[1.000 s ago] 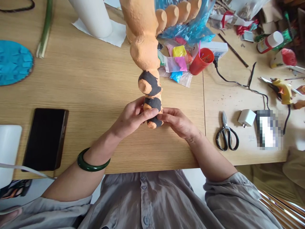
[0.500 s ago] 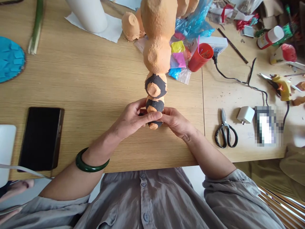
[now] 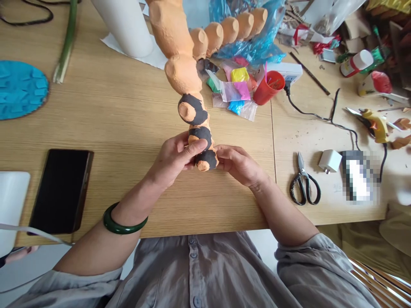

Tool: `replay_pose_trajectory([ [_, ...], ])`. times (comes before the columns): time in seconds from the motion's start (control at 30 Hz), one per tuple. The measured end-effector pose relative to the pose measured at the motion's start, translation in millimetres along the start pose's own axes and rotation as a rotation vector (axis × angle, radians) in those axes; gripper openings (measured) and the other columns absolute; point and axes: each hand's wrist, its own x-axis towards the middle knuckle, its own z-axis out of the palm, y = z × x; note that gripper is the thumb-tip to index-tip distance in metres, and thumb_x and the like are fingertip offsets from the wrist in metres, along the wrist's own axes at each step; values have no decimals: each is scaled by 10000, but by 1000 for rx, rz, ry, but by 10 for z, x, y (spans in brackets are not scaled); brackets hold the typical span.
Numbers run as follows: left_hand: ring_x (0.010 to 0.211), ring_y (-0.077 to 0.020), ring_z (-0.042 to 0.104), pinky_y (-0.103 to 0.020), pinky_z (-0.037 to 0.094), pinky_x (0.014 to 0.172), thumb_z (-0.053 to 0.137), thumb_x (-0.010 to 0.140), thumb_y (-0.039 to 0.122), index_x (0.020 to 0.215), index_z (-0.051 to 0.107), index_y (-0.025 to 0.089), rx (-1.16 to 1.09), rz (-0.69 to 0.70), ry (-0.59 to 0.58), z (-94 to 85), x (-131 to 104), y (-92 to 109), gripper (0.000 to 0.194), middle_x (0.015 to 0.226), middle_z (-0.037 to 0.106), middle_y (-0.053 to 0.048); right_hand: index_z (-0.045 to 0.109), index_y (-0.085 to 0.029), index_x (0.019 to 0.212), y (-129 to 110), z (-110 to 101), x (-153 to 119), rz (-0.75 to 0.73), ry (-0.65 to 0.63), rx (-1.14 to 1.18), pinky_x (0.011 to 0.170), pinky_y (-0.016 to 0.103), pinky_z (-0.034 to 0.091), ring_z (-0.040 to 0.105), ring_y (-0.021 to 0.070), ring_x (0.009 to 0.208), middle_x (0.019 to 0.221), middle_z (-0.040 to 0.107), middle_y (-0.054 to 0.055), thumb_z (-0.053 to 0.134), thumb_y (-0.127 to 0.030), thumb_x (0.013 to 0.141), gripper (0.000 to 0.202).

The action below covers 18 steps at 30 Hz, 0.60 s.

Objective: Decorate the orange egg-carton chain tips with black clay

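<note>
A long orange segmented piece (image 3: 183,70), knobby like a row of bulges, leans up and to the left above the table. Black clay-like patches (image 3: 201,115) ring the knobs on its lower segments. My left hand (image 3: 175,158) is wrapped round the narrow lower end, thumb across the front. On the opposite side, my right hand (image 3: 239,164) is closed with thumb and fingertips against the piece's right edge; some fingertips are hidden. Behind it lies a second orange piece (image 3: 229,32) with several bulges.
Scissors (image 3: 303,179), a white plug adapter (image 3: 330,161) and a glue gun (image 3: 374,124) lie to the right. Beyond my hands are a red cup (image 3: 269,87) and coloured clay packets (image 3: 237,90). A black phone (image 3: 61,190) and a blue oval (image 3: 22,90) are on the left.
The segmented piece has tilted, its upper end swinging left and uncovering the orange piece behind. My left thumb has moved up and left, exposing more of the lowest black patch.
</note>
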Motion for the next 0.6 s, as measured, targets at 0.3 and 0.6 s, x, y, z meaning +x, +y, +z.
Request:
replay_pose_trajectory([
  [0.3, 851, -190, 689, -252, 505, 619, 972, 780, 474, 1218, 742, 205, 26, 68, -60, -37, 12, -54, 563, 1077, 791, -71, 762, -197, 729, -4, -25, -22, -9, 25, -52, 809, 298, 538, 639, 144, 780, 784, 738, -6, 1074, -537, 684, 463],
  [0.6, 682, -113, 577, -242, 451, 570, 969, 756, 344, 1169, 713, 191, -23, -16, -41, 21, -10, -1, 510, 939, 719, -19, 730, -201, 744, 15, 20, -22, -26, 36, -57, 864, 320, 564, 667, 166, 836, 816, 741, 2, 1017, -525, 748, 433],
])
